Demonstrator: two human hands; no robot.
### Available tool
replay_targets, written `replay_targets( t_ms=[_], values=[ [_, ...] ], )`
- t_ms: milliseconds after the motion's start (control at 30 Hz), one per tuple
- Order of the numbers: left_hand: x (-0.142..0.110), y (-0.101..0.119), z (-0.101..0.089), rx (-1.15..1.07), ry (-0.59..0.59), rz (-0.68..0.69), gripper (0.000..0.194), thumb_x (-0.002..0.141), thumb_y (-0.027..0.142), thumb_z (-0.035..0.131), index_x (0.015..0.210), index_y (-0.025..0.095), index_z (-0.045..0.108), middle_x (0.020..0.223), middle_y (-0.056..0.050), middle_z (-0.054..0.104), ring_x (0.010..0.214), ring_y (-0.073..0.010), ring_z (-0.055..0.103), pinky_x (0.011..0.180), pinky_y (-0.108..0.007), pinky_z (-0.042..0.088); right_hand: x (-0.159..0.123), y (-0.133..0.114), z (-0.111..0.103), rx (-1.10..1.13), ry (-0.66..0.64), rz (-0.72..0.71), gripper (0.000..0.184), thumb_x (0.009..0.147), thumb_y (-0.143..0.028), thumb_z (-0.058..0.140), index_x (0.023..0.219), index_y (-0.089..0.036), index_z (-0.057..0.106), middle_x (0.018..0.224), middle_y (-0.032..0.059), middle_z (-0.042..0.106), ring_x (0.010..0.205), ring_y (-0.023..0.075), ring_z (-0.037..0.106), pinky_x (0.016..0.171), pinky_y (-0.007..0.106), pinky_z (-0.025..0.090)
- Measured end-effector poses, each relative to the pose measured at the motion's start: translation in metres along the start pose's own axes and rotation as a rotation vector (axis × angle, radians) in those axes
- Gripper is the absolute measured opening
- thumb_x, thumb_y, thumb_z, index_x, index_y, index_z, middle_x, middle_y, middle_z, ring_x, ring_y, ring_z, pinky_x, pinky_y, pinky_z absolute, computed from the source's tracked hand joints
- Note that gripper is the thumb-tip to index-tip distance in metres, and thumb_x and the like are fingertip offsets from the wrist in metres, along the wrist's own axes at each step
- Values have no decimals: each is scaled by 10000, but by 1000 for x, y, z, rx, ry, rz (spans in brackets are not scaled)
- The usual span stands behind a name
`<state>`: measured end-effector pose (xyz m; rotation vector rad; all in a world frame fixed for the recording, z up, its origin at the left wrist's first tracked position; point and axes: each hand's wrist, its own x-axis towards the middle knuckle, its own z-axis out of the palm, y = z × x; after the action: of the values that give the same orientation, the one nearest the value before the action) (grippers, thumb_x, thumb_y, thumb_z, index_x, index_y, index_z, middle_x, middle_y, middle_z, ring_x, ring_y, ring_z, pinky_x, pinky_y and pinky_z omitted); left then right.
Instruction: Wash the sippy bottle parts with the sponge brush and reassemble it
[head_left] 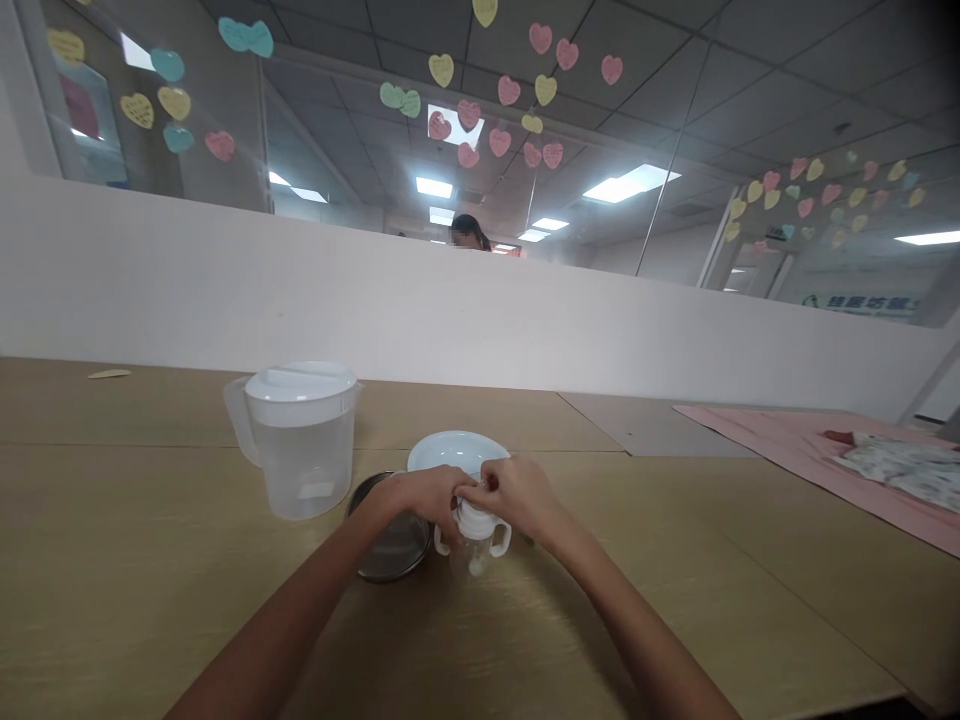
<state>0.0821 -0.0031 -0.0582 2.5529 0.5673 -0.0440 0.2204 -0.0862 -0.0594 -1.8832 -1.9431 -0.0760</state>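
A clear baby bottle (463,566) with a white collar and two white side handles stands on the table in front of me. My left hand (431,495) is closed at the left side of the bottle's top, its fingers by the collar. From the right, my right hand (521,495) pinches at the very top of the bottle; the part between its fingertips is hidden. Directly behind both hands sits a pale blue-white bowl (454,445), partly covered by them. A round metal dish (394,553) lies left of the bottle, beneath my left wrist.
A translucent pitcher (304,455) with a white lid stands to the left. At the right, a pink cloth (795,445) carries a patterned cloth item (904,470). A low white wall (450,325) topped with glass borders the table's back; a person's head (469,232) shows in the glass.
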Motion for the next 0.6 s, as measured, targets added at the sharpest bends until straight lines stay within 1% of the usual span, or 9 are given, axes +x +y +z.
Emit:
replay_targets(
  t_ms=[67,100,200,233,300,333,400,533,600],
  values=[
    [0,0,0,8,0,-16,386,442,309,721,776,179,578,720,43,567,637,-120,501,505,-193,334,-5,4,-1,93,8,-57,347,701,-522,561,648,-181,591,627,13,563,597,118,471,520,220,273],
    [0,0,0,20,-4,-31,397,440,326,722,779,177,578,698,43,560,615,-119,494,492,-197,327,-9,8,-1,177,-12,-87,333,702,-516,566,728,-187,609,698,14,583,637,122,490,543,217,304],
    [0,2,-1,32,-10,-35,425,437,349,723,799,177,584,667,44,538,578,-112,469,486,-204,322,-17,21,0,485,-138,-178,336,721,-415,584,985,-206,581,925,24,584,773,127,528,645,220,391],
    [0,3,-1,27,-8,-22,424,438,345,723,802,178,586,665,45,532,575,-108,462,493,-203,324,-19,25,1,566,-176,-208,343,724,-372,588,1024,-208,566,974,27,572,818,130,529,690,227,406],
    [0,3,-1,12,7,-1,424,435,336,725,805,179,590,670,47,527,576,-102,453,507,-199,332,-22,32,6,672,-197,-250,326,722,-303,588,1033,-208,563,1014,25,555,886,137,520,775,246,406],
    [0,3,-1,5,15,0,434,428,336,729,809,179,590,673,46,530,577,-101,452,512,-198,336,-23,34,10,699,-181,-258,308,718,-283,588,1016,-207,569,1008,22,552,899,140,516,798,254,400],
    [1,2,0,-2,28,-15,463,411,351,738,814,178,588,673,45,532,574,-103,454,505,-198,335,-23,36,18,714,-107,-231,277,694,-275,603,958,-195,577,951,15,553,879,144,516,796,261,399],
    [4,-2,1,22,26,-36,438,390,376,742,739,175,570,597,59,499,522,-97,434,438,-200,288,-22,32,46,651,116,-66,285,602,-301,661,822,-176,529,754,-20,515,719,128,501,660,233,410],
    [5,-2,1,34,29,-22,389,400,351,735,699,175,558,574,64,490,507,-93,429,425,-200,281,-23,28,60,621,237,-10,309,587,-307,655,816,-177,492,689,-39,481,635,110,469,596,219,395]
  ],
)
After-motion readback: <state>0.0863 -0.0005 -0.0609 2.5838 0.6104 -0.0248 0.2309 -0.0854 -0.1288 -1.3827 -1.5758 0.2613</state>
